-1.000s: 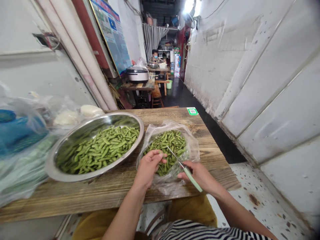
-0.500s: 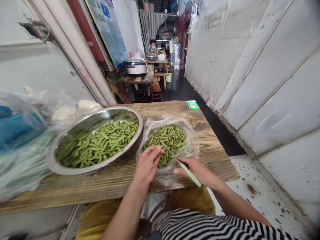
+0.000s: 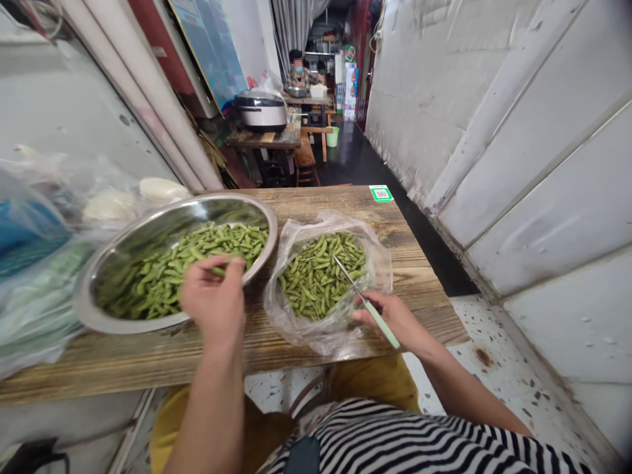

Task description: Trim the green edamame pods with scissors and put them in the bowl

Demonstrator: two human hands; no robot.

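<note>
While the left hand (image 3: 214,296) is positioned over the near right rim of the metal bowl (image 3: 133,325), at left of centre in the frame, we observe its thumb and fingertips pressed together on a green pod (image 3: 217,268). The right hand (image 3: 395,319), right of centre, has its fingers curled around the light green handle of a cutting tool (image 3: 381,324), whose blade points up and left over the plastic bag (image 3: 284,332). We locate one heap of pods (image 3: 197,253) inside the bowl and a second heap (image 3: 320,276) inside the open bag, both on the wooden table (image 3: 419,276). Motion blur softens the left hand, and its wrist covers part of the table edge. We cannot tell how the right fingertips sit beneath the handle, nor whether the blade is single or paired. The clear bags (image 3: 44,289) at the left edge are cut off and their contents are indistinct. At upper centre, a seated person (image 3: 301,76) is partly hidden by the table items. For labels, we note a green-bordered sticker (image 3: 380,193) bearing a QR code at the table's far right corner, and a blue poster (image 3: 212,49) at upper left, cut off and unreadable.
</note>
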